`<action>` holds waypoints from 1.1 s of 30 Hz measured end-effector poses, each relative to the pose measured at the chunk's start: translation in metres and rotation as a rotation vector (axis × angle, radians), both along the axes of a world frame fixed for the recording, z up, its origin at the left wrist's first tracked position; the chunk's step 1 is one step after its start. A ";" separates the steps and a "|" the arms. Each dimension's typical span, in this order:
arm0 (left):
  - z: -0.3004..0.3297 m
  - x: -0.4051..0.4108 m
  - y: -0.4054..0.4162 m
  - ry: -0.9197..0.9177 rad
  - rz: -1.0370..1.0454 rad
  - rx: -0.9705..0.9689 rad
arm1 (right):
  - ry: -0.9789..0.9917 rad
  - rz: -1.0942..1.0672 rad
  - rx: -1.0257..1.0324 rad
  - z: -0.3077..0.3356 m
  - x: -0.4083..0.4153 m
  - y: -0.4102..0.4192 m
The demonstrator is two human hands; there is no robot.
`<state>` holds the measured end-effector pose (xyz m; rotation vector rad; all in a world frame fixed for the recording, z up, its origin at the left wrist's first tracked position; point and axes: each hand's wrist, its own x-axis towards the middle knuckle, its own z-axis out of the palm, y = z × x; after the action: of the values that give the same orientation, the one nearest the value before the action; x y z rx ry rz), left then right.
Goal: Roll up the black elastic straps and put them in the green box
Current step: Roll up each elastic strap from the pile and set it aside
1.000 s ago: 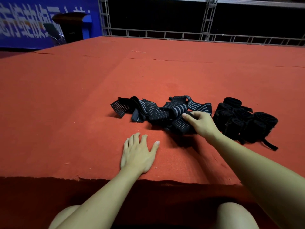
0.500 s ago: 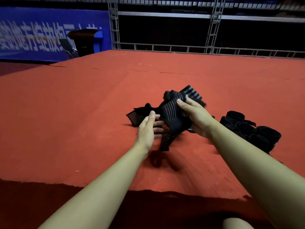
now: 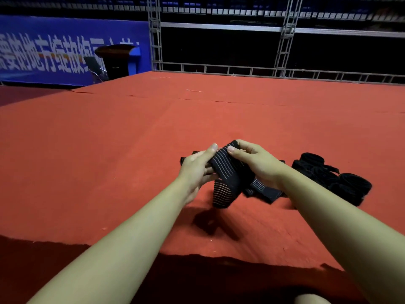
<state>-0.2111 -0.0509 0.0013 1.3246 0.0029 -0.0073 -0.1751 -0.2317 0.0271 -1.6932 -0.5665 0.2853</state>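
Raised off the carpet [image 3: 109, 161] since a second ago, strap [image 3: 228, 172] is pinched at its top by left hand [image 3: 195, 170] and right hand [image 3: 258, 163] close together, tail dangling beneath; a loose start could unravel, no box visible.

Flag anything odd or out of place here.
No green box is in view. Rolled straps lie heaped on the red carpet, some tails loose. Both hands, left hand and right hand, hold a striped strap.
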 end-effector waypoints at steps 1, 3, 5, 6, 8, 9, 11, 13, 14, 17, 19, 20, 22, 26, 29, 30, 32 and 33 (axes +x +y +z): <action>-0.001 -0.002 0.003 0.023 -0.043 -0.006 | 0.003 0.013 -0.030 0.001 -0.002 -0.002; 0.001 -0.009 0.006 0.126 -0.174 -0.055 | -0.002 0.038 -0.090 0.000 -0.006 -0.004; -0.001 -0.013 0.009 0.247 -0.274 -0.116 | 0.001 0.044 -0.122 -0.004 -0.009 -0.005; -0.002 -0.015 0.010 0.293 -0.302 -0.149 | 0.008 0.047 -0.112 -0.005 -0.012 -0.004; -0.006 -0.018 0.012 0.341 -0.343 -0.217 | 0.037 0.056 -0.077 -0.006 -0.017 -0.002; -0.008 -0.019 0.013 0.345 -0.367 -0.240 | 0.060 0.065 -0.080 -0.008 -0.018 -0.002; -0.011 -0.023 0.014 0.330 -0.420 -0.264 | 0.118 0.079 -0.067 -0.012 -0.019 0.000; -0.015 -0.027 0.012 0.308 -0.485 -0.241 | 0.201 0.101 -0.029 -0.016 -0.022 0.001; -0.016 -0.029 0.011 0.301 -0.497 -0.237 | 0.225 0.095 -0.016 -0.017 -0.023 0.001; -0.023 -0.031 0.012 0.292 -0.447 -0.331 | 0.240 0.071 0.013 -0.020 -0.023 0.000; -0.024 -0.033 0.013 0.302 -0.472 -0.333 | 0.273 0.078 0.023 -0.021 -0.024 0.000; -0.024 -0.034 0.011 0.306 -0.504 -0.296 | 0.302 0.089 0.034 -0.022 -0.024 0.000; -0.025 -0.037 0.007 0.302 -0.562 -0.243 | 0.335 0.119 0.054 -0.026 -0.023 0.000; -0.030 -0.037 0.007 0.312 -0.558 -0.281 | 0.366 0.139 0.060 -0.029 -0.022 -0.001; -0.036 -0.035 0.008 0.320 -0.595 -0.268 | 0.378 0.162 0.082 -0.034 -0.024 -0.003; -0.039 -0.037 0.006 0.325 -0.617 -0.246 | 0.379 0.160 0.097 -0.035 -0.024 -0.003; -0.041 -0.038 0.002 0.341 -0.626 -0.260 | 0.377 0.164 0.124 -0.039 -0.022 -0.004; -0.042 -0.038 0.001 0.341 -0.611 -0.262 | 0.375 0.172 0.130 -0.040 -0.022 -0.004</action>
<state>-0.2487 -0.0496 -0.0411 1.0065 -0.1099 -0.7282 -0.1972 -0.2356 -0.0132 -1.4214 -0.4397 0.6607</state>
